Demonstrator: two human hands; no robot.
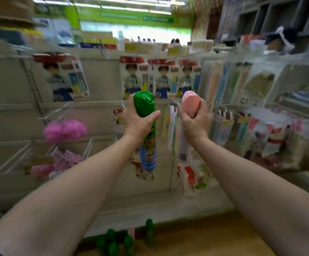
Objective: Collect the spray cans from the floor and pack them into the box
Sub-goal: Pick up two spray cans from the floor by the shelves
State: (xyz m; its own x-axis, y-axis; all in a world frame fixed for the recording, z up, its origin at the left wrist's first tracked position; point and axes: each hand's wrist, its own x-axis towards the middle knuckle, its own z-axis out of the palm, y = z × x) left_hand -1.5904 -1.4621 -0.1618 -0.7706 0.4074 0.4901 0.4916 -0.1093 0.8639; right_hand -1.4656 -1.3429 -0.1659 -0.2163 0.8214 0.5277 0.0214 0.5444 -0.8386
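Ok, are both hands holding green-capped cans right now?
No: the left hand grips a green-capped can, while the right hand grips a pink-capped can.

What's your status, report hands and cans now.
Left hand gripping green-capped can. Right hand gripping pink-capped can. More cans on floor. Box not in view.

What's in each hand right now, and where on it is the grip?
The left hand holds a green spray can just below its cap. The right hand holds a pink-capped spray can, fingers around the cap.
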